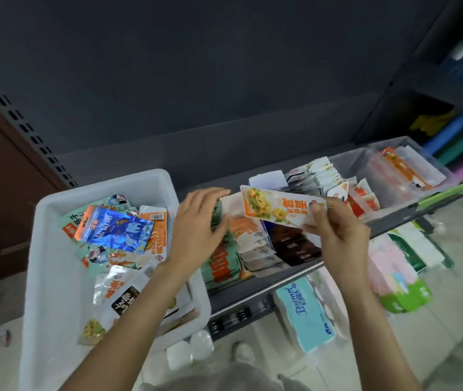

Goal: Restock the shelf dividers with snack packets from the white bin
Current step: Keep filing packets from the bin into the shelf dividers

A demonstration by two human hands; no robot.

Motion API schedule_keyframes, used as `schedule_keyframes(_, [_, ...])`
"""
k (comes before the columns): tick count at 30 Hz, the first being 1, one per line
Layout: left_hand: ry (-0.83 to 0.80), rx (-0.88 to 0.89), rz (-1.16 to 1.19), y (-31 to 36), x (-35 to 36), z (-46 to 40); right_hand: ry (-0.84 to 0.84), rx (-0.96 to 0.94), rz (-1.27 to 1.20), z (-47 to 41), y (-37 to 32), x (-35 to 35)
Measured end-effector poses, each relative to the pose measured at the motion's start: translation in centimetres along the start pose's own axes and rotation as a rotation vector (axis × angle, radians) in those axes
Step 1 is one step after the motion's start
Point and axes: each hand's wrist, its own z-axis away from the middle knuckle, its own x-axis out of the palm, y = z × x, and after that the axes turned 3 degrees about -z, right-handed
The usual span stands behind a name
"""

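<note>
Right hand (337,235) pinching an orange snack packet (278,206) over the shelf dividers (255,249), left hand (196,224) reaching in, fingers straight and slightly apart, white bin (55,263) sitting left

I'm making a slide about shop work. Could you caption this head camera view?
Right hand pinches an orange-and-white snack packet over the shelf rows; left hand rests open beside the white bin.

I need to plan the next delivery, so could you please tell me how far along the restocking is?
Partly done. Several shelf rows already hold standing packets. In hand: the right hand pinches an orange-and-white packet above the rows, while the left hand rests open on the packets below it. Left: the white bin still holds many packets, including a blue packet.
</note>
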Motion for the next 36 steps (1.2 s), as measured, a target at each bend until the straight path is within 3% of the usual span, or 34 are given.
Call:
schedule_keyframes(4, [-0.162,-0.053,-0.211,-1.2,2.8,0.6,-0.072,-0.199,0.286,-3.1,2.1,1.2])
schedule_keyframes(11, [-0.150,-0.091,-0.221,-0.9,3.1,0.4,-0.315,-0.595,0.822,-4.5,4.6,6.5])
schedule_keyframes(17, [-0.179,-0.107,-0.243,-1.6,2.7,1.1,-0.622,-0.675,1.143,-3.0,6.9,8.9])
schedule_keyframes(20, [-0.166,-0.064,-0.220,-2.3,1.4,1.5,-0.567,-0.652,1.039,-2.3,5.6,7.9])
schedule_keyframes(23, [0.007,-0.087,-0.172,-3.8,-1.1,3.3,-0.494,-0.565,0.696,-1.2,1.9,7.4])
schedule_keyframes(26, [0.064,-0.219,-0.215,-7.1,-3.3,6.9,-0.645,-0.455,0.432,0.7,-1.9,9.3])
schedule_keyframes(32, [-0.287,-0.635,-0.335,-14.2,-5.1,12.5,-1.067,-0.506,0.660,5.0,-0.9,20.0])
schedule_keyframes(34, [-0.345,-0.672,-0.348,-15.4,-4.9,12.9,-1.148,-0.507,0.835,6.2,1.2,23.6])
schedule_keyframes(36, [-0.392,-0.648,-0.353,-16.2,-4.4,13.0,-1.121,-0.473,1.015,6.6,3.2,26.2])
